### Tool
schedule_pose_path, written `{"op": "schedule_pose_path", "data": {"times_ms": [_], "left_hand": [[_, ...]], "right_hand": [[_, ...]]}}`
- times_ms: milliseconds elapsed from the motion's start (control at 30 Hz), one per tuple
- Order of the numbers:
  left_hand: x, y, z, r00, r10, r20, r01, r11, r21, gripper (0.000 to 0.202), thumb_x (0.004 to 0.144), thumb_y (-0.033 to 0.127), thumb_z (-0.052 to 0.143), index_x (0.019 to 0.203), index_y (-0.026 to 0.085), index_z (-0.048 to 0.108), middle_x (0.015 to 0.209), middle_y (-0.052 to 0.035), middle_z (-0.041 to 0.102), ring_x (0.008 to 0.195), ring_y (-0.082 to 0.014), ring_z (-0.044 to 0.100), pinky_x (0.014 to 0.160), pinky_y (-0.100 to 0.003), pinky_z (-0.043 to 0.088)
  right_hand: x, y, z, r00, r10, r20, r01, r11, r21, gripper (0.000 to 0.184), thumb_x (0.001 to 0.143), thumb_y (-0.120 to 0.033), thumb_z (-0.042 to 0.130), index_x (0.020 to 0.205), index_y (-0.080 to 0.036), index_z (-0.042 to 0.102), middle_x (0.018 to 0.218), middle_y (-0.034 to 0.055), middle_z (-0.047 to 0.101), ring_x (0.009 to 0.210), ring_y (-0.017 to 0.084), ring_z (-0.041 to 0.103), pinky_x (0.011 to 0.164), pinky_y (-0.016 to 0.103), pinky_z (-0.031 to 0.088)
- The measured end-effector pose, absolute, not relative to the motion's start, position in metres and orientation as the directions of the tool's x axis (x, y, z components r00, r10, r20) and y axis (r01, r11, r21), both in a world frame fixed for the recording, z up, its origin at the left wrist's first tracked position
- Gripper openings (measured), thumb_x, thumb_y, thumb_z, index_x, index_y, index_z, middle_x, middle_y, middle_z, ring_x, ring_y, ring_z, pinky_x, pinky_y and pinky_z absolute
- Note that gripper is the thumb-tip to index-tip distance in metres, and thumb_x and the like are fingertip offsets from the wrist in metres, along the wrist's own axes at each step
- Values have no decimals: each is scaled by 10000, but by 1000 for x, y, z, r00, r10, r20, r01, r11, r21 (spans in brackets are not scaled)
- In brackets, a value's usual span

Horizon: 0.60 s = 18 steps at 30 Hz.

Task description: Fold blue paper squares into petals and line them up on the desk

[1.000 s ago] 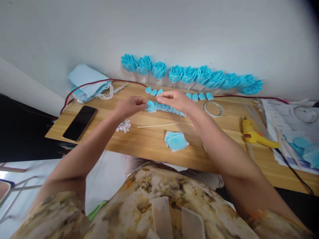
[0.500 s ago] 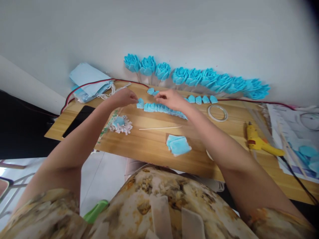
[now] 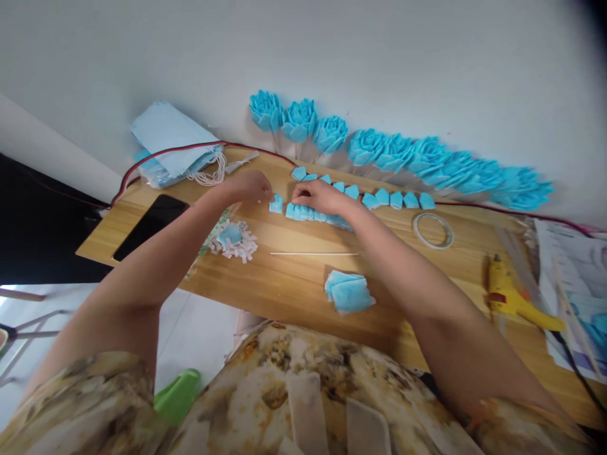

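Note:
My left hand (image 3: 253, 187) is at the left end of the petal rows, fingers curled together. Its fingertips are beside a small blue fabric petal (image 3: 275, 204), apparently at its edge; whether they grip it I cannot tell. My right hand (image 3: 318, 195) is closed, thumb and fingers bent together just above the left end of a row of overlapping pleated blue petals (image 3: 310, 214). Anything between those fingertips is hidden. Behind the right hand runs a back row of pointed blue petals (image 3: 351, 191), partly covered by the hand.
Blue fabric flowers (image 3: 398, 151) on sticks line the wall. Around the wooden table lie a mask stack (image 3: 175, 139), black phone (image 3: 152, 224), white scraps (image 3: 241, 243), thin stick (image 3: 313, 254), blue squares (image 3: 349, 292), tape roll (image 3: 432, 230) and yellow glue gun (image 3: 509, 294) with a cord.
My right hand has come down from the back row of petals to the left end of the pleated row. My left hand stays by the single petal. The view has shifted slightly.

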<state>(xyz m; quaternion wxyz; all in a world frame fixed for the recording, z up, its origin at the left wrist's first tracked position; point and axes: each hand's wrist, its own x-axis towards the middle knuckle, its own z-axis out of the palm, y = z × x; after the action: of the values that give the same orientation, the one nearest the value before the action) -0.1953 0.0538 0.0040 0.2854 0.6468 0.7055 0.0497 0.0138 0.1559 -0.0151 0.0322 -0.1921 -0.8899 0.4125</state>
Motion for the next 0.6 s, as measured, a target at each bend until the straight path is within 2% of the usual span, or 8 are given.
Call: {"op": "schedule_pose_path", "data": {"times_ms": [133, 267, 400, 600], "left_hand": [[-184, 57, 7, 64, 927, -369, 932, 77, 355, 241, 759, 331, 562, 712, 145, 708, 736, -63, 702, 716, -188, 613, 658, -281, 369], [-172, 57, 8, 65, 936, -345, 959, 38, 282, 215, 777, 304, 546, 680, 163, 675, 670, -33, 632, 669, -169, 567, 624, -290, 320], [-167, 54, 11, 56, 945, -324, 968, 28, 249, 194, 785, 279, 544, 662, 169, 647, 630, -13, 589, 612, -139, 508, 594, -292, 274], [-169, 54, 8, 80, 943, -322, 972, -2, 236, 229, 815, 311, 528, 751, 176, 701, 760, -33, 699, 712, -164, 602, 628, -275, 318]], "right_hand": [[23, 158, -14, -935, 342, -96, 268, 501, -823, 163, 830, -342, 630, 806, -181, 628, 754, -6, 613, 707, 136, 500, 692, 281, 379], [23, 154, -13, -934, 344, -91, 258, 480, -838, 167, 822, -349, 624, 797, -185, 613, 719, -22, 563, 693, 128, 469, 688, 281, 367], [20, 151, -13, -932, 351, -94, 276, 517, -810, 160, 820, -337, 614, 781, -182, 609, 686, -31, 539, 677, 123, 457, 683, 278, 354], [17, 150, -11, -922, 377, -85, 311, 593, -743, 139, 825, -305, 605, 770, -178, 617, 680, -30, 544, 675, 123, 471, 674, 275, 336]]}}
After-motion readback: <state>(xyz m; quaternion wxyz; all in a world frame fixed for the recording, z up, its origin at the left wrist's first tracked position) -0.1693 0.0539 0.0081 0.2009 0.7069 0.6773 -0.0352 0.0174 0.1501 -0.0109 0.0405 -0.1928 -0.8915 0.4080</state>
